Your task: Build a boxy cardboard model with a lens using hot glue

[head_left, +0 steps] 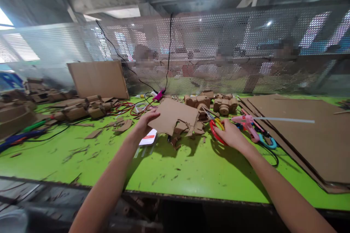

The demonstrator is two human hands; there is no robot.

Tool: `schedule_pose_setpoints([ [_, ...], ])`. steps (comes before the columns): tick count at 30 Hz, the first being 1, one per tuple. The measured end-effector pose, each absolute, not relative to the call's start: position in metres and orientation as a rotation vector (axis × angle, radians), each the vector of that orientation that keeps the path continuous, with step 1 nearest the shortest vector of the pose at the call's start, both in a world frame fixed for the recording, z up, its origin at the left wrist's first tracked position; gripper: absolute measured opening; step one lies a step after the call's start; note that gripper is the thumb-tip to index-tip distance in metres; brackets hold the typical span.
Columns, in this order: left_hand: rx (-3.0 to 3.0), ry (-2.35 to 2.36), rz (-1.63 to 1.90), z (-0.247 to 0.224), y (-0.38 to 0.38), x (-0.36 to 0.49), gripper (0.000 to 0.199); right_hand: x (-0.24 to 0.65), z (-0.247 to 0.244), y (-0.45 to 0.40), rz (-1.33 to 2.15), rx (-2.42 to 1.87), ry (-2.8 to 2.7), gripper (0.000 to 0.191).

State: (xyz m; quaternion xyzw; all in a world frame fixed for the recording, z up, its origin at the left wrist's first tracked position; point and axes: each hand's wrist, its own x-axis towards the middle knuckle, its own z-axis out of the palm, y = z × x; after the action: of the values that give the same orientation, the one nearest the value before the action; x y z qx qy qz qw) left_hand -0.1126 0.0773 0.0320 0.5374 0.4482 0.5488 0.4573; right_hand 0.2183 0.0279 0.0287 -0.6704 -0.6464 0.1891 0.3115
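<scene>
My left hand (147, 122) grips the left edge of a flat cardboard piece (171, 114) held up over the table. Its lower right edge is ragged, with cut-out gaps and torn strips. In my right hand (231, 134) are scissors (216, 134) with red and yellow handles, their blades pointing up and left towards the cardboard without clearly touching it. Below my left hand lies a phone (148, 137) with a lit screen, partly hidden by the cardboard. Just right of my right hand rests a pink glue gun (247, 123) with a long clear glue stick in its back.
Cardboard camera models (224, 105) stand behind the scissors. Large cardboard sheets (300, 131) cover the right side, beside blue-handled scissors (269, 142). Scraps (123, 125) litter the green table (175, 178). An upright cardboard panel (98, 80) and a perforated screen (207, 51) stand behind; people are beyond it.
</scene>
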Motion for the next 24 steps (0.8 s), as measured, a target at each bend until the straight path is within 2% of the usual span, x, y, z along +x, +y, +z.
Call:
schedule_pose_setpoints([
  [4, 1.131, 1.015, 1.495, 0.033, 0.077, -0.108, 0.034, 0.221, 0.019, 0.042, 0.640, -1.583, -1.530, 0.026],
  [10, 1.105, 0.947, 1.623, 0.027, 0.080, -0.098, 0.030, 0.209, 0.012, 0.041, 0.878, -1.287, -1.388, 0.058],
  [14, 1.132, 0.927, 1.667, 0.025, 0.080, -0.095, 0.036, 0.205, 0.013, 0.037, 0.971, -1.160, -1.326, 0.066],
  [19, 1.193, 0.905, 1.634, 0.021, 0.077, -0.092, 0.045, 0.209, 0.018, 0.039, 0.910, -1.088, -1.336, 0.079],
  [24, 1.164, 0.883, 1.584, 0.017, 0.075, -0.085, 0.042, 0.207, 0.018, 0.040, 0.866, -1.112, -1.408, 0.097],
])
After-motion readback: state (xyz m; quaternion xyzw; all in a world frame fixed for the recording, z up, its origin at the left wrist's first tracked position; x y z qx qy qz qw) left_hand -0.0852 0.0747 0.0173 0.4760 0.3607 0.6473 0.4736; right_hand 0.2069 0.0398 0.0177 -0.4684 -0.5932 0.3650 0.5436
